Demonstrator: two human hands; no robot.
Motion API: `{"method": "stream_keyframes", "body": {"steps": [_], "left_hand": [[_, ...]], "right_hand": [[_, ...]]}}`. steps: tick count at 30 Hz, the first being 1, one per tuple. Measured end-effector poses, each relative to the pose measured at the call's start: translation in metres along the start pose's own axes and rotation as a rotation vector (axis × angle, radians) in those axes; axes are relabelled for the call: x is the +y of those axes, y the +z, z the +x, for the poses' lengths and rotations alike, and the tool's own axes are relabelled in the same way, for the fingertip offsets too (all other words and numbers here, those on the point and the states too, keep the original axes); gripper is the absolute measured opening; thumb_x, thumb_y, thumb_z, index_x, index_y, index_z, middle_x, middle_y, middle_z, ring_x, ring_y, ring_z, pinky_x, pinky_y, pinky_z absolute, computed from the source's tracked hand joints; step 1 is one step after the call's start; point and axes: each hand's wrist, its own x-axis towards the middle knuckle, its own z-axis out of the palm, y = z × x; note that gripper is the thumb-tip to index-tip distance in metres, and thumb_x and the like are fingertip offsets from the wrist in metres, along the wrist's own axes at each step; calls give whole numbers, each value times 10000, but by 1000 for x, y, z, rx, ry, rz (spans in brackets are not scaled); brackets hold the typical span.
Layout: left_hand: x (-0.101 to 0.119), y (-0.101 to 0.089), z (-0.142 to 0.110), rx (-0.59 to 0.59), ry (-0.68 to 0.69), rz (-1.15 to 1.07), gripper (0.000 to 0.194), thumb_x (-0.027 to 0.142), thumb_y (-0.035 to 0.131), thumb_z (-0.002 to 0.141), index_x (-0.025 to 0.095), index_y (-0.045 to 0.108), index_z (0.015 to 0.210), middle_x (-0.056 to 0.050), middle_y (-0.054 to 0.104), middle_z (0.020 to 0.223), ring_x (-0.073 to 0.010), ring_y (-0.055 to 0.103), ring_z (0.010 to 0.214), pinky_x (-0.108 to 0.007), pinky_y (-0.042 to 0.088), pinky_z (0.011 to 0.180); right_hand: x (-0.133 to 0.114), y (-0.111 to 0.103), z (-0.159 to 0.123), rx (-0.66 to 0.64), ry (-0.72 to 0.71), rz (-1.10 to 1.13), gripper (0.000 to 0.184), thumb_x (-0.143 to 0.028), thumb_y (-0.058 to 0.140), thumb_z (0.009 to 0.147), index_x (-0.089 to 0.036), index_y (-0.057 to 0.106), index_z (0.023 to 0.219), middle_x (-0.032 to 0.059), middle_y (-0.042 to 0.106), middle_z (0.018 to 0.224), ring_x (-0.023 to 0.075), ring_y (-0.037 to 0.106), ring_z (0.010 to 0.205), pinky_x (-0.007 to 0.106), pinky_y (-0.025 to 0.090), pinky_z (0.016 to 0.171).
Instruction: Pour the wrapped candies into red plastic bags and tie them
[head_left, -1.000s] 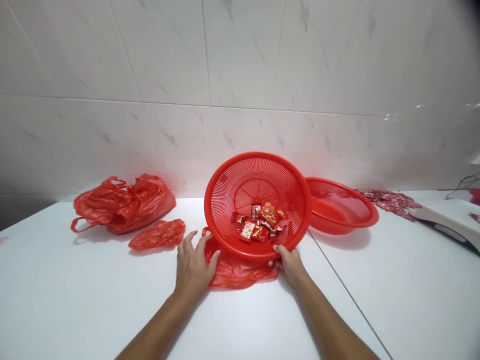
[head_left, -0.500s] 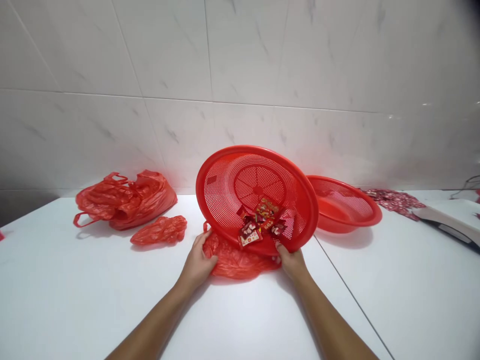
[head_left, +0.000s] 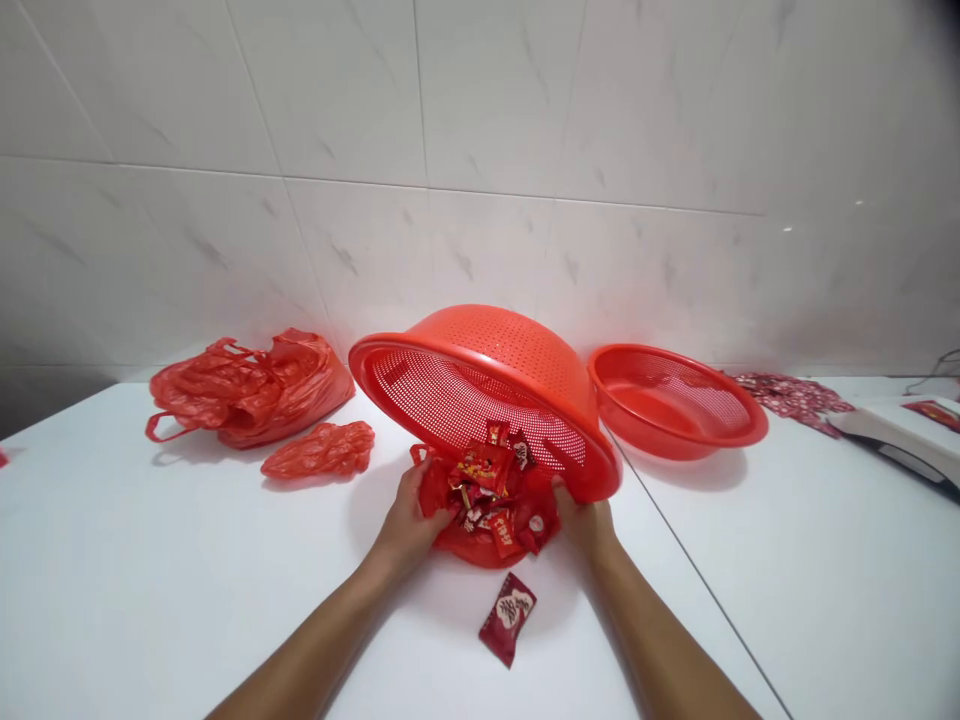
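Observation:
A red perforated basket [head_left: 480,375] is tipped steeply toward me, its near rim low over a red plastic bag [head_left: 480,545] on the white table. My right hand [head_left: 585,520] grips the basket's near rim. My left hand [head_left: 409,510] pinches the bag's left edge. Several red wrapped candies [head_left: 491,485] are sliding from the basket onto the bag. One dark red candy [head_left: 508,618] lies alone on the table, in front of the bag between my forearms.
A second red basket [head_left: 675,400] sits upright to the right. A heap of red plastic bags [head_left: 247,390] and one crumpled bag [head_left: 319,450] lie at the left. Red packets [head_left: 787,392] and a white scale [head_left: 900,438] are at the far right. A tiled wall stands behind.
The basket has tipped from leaning back to nearly overturned toward me. The candies slid out onto the bag, and one landed on the table. My left hand closed on the bag's edge.

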Motion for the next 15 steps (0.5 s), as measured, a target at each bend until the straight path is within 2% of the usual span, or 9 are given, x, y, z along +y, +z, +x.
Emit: {"method": "stream_keyframes", "body": {"steps": [3,6,10,15], "left_hand": [[1,1,-1,22,-27,-6,751,302,762,780,249,513,1486,-149,574,1475,-370,607,1346,-552,551,1096],[4,-2,-3,62,-17,11,710,289,712,831,269,491,1505,-130,544,1501,-356,575,1376,-551,507,1147],[12,-5,-4,73,-6,52,693,306,682,879,275,456,1534,-123,475,1584,-355,523,1432,-547,468,1191],[12,-3,-3,68,43,70,705,265,644,873,237,433,1546,-144,457,1587,-361,471,1472,-562,404,1234]], "right_hand": [[0,-2,0,30,39,12,451,-425,756,790,-263,735,1210,77,739,1267,340,626,1280,486,523,1083],[8,-3,-3,60,75,-18,376,-449,718,822,-227,744,1125,97,759,1178,330,671,1168,487,533,1054],[17,-5,-8,162,124,-1,463,-458,709,861,-188,701,1237,142,686,1371,339,604,1288,521,456,1143],[8,-6,-4,217,146,93,589,-486,695,873,-143,661,1350,176,620,1467,342,581,1322,499,463,1133]]}}
